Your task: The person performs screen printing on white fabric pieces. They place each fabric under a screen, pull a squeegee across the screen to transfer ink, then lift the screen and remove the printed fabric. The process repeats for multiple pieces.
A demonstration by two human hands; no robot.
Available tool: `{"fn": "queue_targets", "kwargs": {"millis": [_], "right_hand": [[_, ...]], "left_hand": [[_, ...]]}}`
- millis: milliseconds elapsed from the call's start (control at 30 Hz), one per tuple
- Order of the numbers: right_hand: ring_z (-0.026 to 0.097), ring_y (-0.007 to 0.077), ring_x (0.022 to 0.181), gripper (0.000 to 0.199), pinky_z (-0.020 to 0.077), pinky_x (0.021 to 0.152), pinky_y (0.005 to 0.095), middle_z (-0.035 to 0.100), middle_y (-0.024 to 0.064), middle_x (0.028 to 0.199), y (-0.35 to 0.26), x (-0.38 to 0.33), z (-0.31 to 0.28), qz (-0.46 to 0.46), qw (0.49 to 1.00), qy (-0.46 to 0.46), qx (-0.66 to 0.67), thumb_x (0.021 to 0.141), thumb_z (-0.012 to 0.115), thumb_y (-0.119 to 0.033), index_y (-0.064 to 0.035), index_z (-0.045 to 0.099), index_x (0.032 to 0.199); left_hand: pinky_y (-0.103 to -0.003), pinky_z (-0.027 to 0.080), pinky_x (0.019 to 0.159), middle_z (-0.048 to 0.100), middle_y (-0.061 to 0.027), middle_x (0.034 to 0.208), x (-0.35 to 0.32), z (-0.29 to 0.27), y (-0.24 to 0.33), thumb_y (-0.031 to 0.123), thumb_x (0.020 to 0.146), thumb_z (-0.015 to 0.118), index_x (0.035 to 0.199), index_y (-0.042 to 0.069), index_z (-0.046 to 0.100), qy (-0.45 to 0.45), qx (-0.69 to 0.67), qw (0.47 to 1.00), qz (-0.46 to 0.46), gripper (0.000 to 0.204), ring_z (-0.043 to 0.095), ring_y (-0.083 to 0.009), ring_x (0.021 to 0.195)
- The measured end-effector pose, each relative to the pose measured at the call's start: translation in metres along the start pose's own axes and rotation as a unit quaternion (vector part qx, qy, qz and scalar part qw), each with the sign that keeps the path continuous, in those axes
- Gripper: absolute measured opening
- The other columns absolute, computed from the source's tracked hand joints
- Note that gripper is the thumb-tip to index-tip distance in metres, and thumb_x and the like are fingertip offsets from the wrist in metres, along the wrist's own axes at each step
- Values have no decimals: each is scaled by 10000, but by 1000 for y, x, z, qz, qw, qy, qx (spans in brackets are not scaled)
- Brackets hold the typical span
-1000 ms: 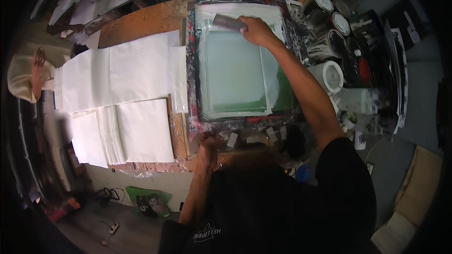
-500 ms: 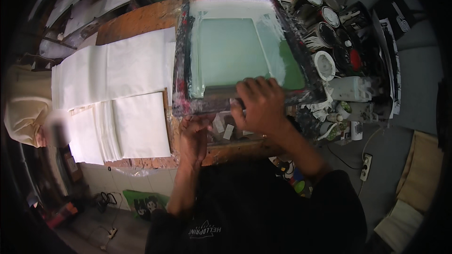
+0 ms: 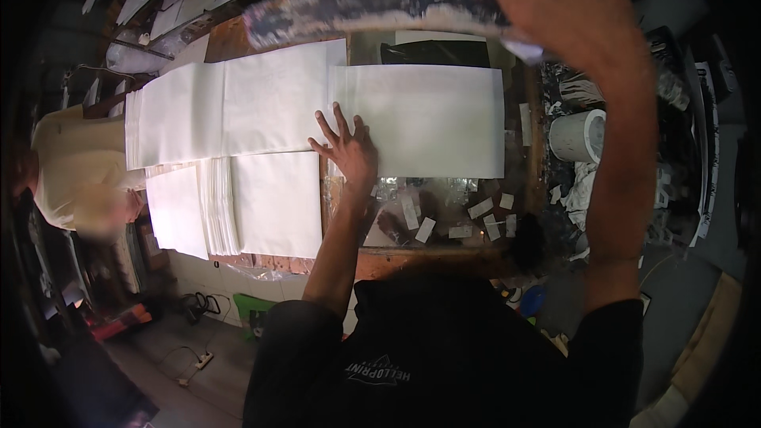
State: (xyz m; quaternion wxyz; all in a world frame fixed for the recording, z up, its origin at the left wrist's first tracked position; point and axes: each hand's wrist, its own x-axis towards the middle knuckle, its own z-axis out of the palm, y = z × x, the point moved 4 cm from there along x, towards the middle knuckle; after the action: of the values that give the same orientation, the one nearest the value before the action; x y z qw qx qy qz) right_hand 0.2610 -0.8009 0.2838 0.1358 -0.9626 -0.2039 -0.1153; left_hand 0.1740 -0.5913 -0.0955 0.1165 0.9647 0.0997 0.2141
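Observation:
The screen printing frame (image 3: 372,12) is tilted up at the top of the view, its paint-smeared edge toward me. My right hand (image 3: 547,8) is up at that edge's right end, closed on the frame, its fingertips partly cut off by the picture's upper rim. Below, a flat white cloth piece (image 3: 432,123) lies on the printing table (image 3: 380,260). At its left edge rests my left hand (image 3: 349,150), open with fingers spread. Small pale tape-like pieces (image 3: 425,229) are scattered on the table nearer me.
Layered white cloth pieces (image 3: 273,103) cover the table's left part, with another pile (image 3: 277,198) nearer me. A white tub (image 3: 578,136) and crumpled white material (image 3: 583,194) crowd the right side. At far left stands another person in a beige top (image 3: 79,158).
My right hand has raised the screen frame up and away from the table, uncovering the white cloth piece. My left hand has moved from under the frame's near edge to the cloth's left edge.

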Motion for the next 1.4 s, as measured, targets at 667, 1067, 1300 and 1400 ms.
{"fn": "queue_targets", "kwargs": {"millis": [667,1067,1300,1400], "right_hand": [[550,276,655,728,430,660,468,597,157,673,42,87,-34,-27,999,-19,28,1002,443,-604,18,638,676],[284,116,503,626,293,487,342,351,-60,568,31,47,-20,3,992,-72,106,1036,458,-553,-135,486,571],[505,210,587,661,435,595,420,592,96,638,41,45,-30,-15,996,-41,76,1016,437,-532,-16,688,686],[564,227,659,628,478,652,420,650,143,742,31,53,-34,-16,995,-60,74,1028,409,-487,1,733,800]], "left_hand": [[-510,402,1100,598,-218,1355,124,-125,-150,224,829,817,1051,90,732,118,-6,993,10,273,501,-422,1341],[-691,71,1200,357,-252,1588,-91,40,172,298,885,765,941,90,702,-203,-271,939,63,225,174,-464,1541],[-761,54,1158,400,-184,1584,-40,1,178,319,862,779,884,161,721,-223,-320,921,4,170,197,-420,1546],[-782,14,1142,395,-183,1587,-55,16,190,372,881,751,957,155,730,-290,-238,924,75,231,183,-416,1551]]}}
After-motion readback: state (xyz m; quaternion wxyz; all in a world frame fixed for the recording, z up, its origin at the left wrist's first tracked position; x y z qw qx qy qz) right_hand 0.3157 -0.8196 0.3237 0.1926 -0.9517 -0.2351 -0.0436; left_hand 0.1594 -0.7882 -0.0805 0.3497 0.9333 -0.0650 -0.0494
